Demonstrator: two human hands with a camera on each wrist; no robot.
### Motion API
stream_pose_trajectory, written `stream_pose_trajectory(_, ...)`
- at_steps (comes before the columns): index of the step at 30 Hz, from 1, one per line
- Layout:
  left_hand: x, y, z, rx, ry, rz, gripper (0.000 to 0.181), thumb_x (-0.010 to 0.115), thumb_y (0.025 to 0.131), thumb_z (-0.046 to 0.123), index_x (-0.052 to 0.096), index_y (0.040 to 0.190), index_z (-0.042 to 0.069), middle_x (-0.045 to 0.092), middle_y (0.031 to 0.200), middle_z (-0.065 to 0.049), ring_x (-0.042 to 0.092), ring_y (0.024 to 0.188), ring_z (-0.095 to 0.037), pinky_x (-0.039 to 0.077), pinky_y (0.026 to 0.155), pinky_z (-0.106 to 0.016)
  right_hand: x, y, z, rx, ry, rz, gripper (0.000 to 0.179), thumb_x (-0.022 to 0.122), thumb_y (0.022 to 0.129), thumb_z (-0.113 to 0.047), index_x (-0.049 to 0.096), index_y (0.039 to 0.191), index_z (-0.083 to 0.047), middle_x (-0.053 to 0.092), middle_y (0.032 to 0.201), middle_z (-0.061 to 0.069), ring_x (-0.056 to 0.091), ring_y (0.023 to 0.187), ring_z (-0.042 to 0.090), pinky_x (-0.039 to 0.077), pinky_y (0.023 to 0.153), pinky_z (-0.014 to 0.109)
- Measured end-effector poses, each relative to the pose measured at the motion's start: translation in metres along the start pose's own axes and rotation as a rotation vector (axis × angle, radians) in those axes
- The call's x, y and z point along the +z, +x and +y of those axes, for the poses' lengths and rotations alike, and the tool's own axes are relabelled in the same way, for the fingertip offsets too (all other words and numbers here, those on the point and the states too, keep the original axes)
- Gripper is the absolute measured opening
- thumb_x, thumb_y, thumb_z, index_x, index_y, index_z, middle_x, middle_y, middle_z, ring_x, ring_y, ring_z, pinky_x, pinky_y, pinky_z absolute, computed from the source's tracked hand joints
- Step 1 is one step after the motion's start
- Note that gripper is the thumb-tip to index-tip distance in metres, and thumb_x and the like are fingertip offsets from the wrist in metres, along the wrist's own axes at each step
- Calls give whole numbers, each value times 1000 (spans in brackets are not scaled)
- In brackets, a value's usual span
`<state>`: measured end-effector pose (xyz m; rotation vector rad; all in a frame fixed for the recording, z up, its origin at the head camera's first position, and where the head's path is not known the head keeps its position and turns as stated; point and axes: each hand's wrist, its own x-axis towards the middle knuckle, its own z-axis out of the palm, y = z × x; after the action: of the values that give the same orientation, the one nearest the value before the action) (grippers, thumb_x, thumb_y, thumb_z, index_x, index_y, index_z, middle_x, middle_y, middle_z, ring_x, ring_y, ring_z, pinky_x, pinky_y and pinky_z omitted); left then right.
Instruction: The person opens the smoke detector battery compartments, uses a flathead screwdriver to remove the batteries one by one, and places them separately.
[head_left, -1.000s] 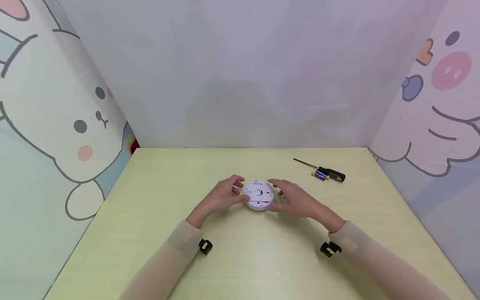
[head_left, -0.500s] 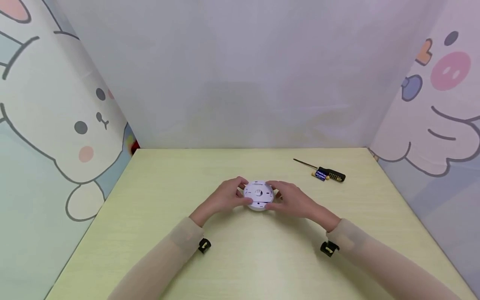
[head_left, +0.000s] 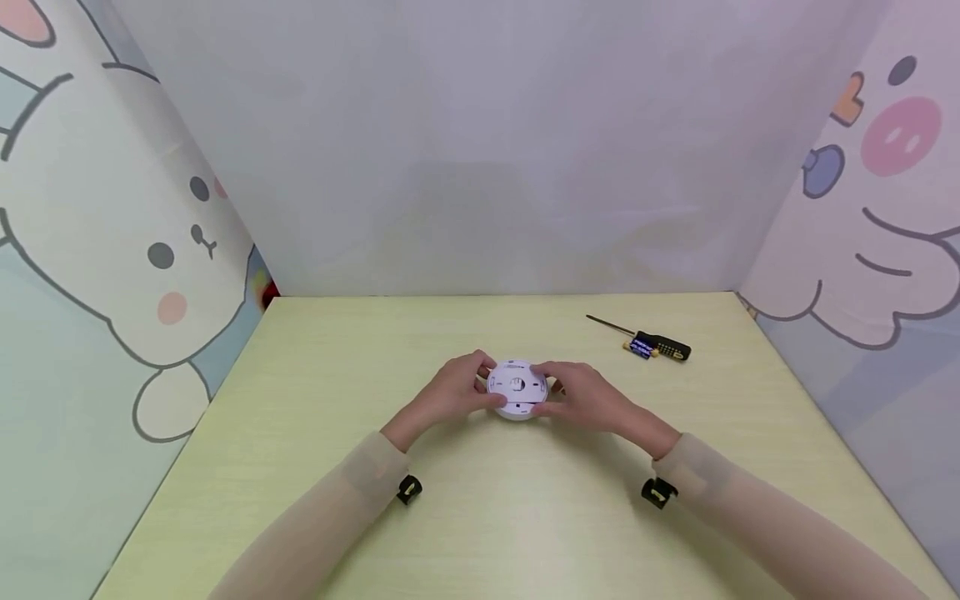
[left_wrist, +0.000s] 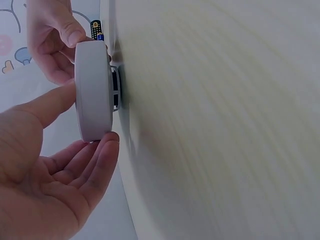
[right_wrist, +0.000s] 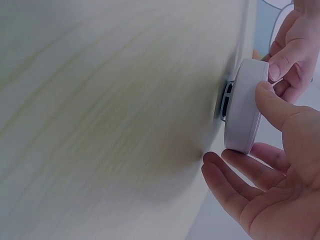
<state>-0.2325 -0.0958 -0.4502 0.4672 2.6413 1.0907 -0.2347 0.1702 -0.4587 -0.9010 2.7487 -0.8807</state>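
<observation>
A round white smoke detector (head_left: 517, 377) lies at the middle of the table with its slotted back plate up. Its vented grille (right_wrist: 227, 102) faces down against the tabletop. From the left side, my left hand (head_left: 452, 390) holds it, thumb on the top edge and fingers round the rim. My right hand (head_left: 588, 398) grips the opposite side in the same way, thumb pressing near the front of the plate. In the left wrist view the detector's smooth side wall (left_wrist: 94, 92) shows between thumb and fingertips. Some fingers are hidden behind the detector in the head view.
A screwdriver (head_left: 662, 347) with a black and yellow handle lies at the back right of the table (head_left: 360, 333). Blue and gold batteries (head_left: 640, 347) lie against it. Printed cartoon curtains surround the table at the back and sides.
Both hands have closed in on the smoke detector from its sides, and the thumbs now press on its top. The screwdriver and batteries stay where they were.
</observation>
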Motion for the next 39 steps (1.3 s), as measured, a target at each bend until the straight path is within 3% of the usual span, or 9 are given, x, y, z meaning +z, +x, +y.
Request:
stream_pose_trajectory(16,-1,2,2,-9,48,35,52,88,91,28,61,131,8,70,112,-3,65,95,-15,57,87,-32,-5,5,1,8,37,-16,61,87,91,-27,64,140,-1,72,130,14,72,104,25,61,90,41)
stream_pose_trajectory(39,2,-1,3,-19,72,52,46,86,93,27,63,127,6,72,110,-4,65,95,-16,58,87,-33,-9,9,5,-25,24,-67,57,85,92,-23,62,139,0,70,134,17,72,110,27,59,96,43)
